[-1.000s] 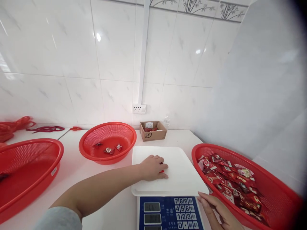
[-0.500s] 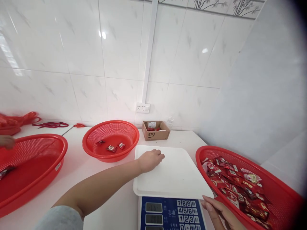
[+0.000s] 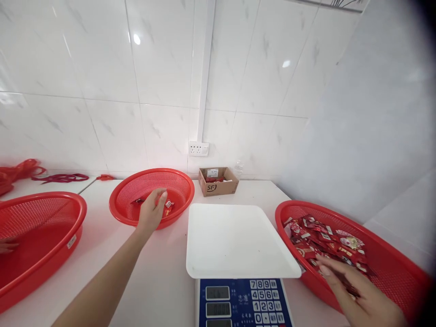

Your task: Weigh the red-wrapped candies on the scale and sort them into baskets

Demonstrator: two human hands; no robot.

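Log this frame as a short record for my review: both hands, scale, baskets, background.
Left hand: over middle red basket, beside small packets
Right hand: over right red basket, near red packets; grip unclear
Scale: white tray on top, keypad in front
Left red basket: another person's hand inside
Background: cardboard box, wall socket

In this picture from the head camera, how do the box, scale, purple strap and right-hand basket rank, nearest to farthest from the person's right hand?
1. Right-hand basket: directly behind the right hand in view.
2. Scale: just to its left.
3. Box: beyond the scale, near the wall.
4. Purple strap: far left, near the wall.
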